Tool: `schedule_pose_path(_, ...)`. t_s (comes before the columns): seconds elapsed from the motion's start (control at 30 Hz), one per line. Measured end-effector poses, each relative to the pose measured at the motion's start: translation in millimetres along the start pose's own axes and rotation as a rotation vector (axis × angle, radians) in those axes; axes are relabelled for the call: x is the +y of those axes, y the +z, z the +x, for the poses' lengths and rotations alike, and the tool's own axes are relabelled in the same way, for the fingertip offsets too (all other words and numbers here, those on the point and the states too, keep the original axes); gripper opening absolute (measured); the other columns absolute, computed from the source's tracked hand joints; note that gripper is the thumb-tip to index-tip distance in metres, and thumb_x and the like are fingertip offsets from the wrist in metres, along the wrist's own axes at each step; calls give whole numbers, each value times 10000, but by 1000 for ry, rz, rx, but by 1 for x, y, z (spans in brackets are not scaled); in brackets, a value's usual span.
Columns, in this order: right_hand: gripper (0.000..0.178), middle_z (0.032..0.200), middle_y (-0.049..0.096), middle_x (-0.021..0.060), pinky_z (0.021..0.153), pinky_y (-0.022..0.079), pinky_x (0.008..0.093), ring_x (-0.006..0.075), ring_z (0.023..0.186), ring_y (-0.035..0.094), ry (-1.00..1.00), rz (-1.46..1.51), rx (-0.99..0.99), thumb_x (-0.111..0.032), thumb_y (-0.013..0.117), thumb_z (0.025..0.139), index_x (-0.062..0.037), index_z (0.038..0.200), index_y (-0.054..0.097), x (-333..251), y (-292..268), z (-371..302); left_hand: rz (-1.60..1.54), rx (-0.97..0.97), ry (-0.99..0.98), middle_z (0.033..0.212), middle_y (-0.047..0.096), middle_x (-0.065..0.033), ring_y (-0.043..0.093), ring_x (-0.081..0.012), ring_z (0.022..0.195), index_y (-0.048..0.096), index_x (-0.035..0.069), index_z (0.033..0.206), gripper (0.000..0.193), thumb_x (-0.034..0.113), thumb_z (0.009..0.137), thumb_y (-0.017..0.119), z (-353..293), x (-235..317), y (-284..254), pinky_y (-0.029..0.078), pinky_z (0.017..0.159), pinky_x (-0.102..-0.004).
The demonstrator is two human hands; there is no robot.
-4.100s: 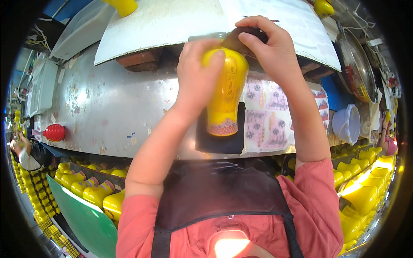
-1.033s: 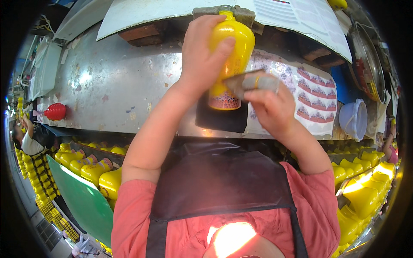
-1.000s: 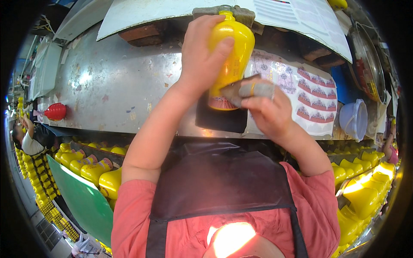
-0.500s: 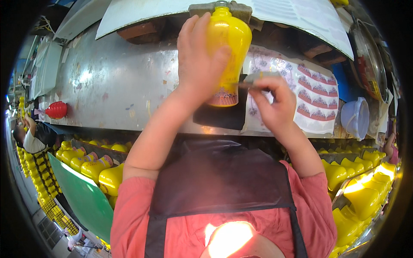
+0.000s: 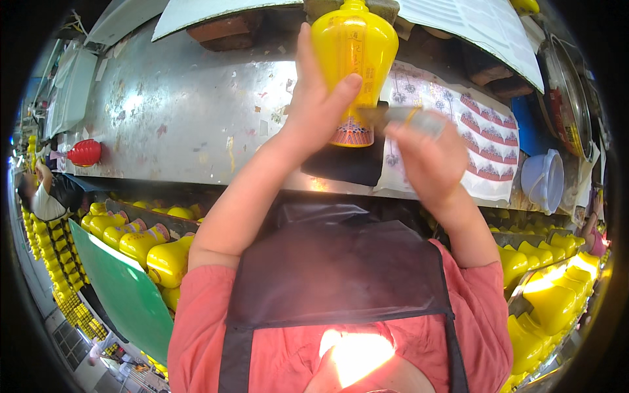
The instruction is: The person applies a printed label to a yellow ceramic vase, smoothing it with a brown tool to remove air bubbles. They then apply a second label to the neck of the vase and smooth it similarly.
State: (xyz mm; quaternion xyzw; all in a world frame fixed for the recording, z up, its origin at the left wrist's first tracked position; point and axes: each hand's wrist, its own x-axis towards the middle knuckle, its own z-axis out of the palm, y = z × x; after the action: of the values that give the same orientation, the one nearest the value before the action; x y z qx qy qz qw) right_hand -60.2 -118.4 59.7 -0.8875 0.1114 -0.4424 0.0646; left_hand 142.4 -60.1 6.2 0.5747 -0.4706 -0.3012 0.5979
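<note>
A glossy yellow bottle [image 5: 359, 56] lies with its neck away from me, against a grey-brown block [image 5: 386, 9]. A patterned band [image 5: 352, 133] circles its near end. My left hand [image 5: 316, 98] grips it from the left, thumb on top and the other fingers partly hidden behind it. In my right hand [image 5: 434, 154] is a flat-bladed tool [image 5: 416, 120] with a pale grey handle, blurred by motion. Its brownish tip is at the bottle just above the band; I cannot tell whether they touch. Beneath the bottle's near end lies a black pad [image 5: 347, 165].
Sheets of printed decals [image 5: 488, 141] lie right of the bottle, with a lavender bucket [image 5: 542, 180] beyond. A red ribbed container [image 5: 85, 153] stands on the metal table [image 5: 196, 131] at left. Yellow bottles [image 5: 167, 261] fill trays on both sides of me. Another person [image 5: 49, 196] is far left.
The bottle has turned, so its lettering now faces up, and has shifted slightly right. My left fingers have slid from its top to its left side. The tool has tilted in my right hand.
</note>
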Motion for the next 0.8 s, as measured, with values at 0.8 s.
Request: schedule_pose_path(0.8,289,1059,738,101,807,563,284,166,906,729,755,209,147,-80,786,906,-32,1170,680,13,25,13,228,-38,38,1638,207,-332,337,-465,1503,-55,-39,1632,1164,375,912,759,3,8,-4,329,1224,-459)
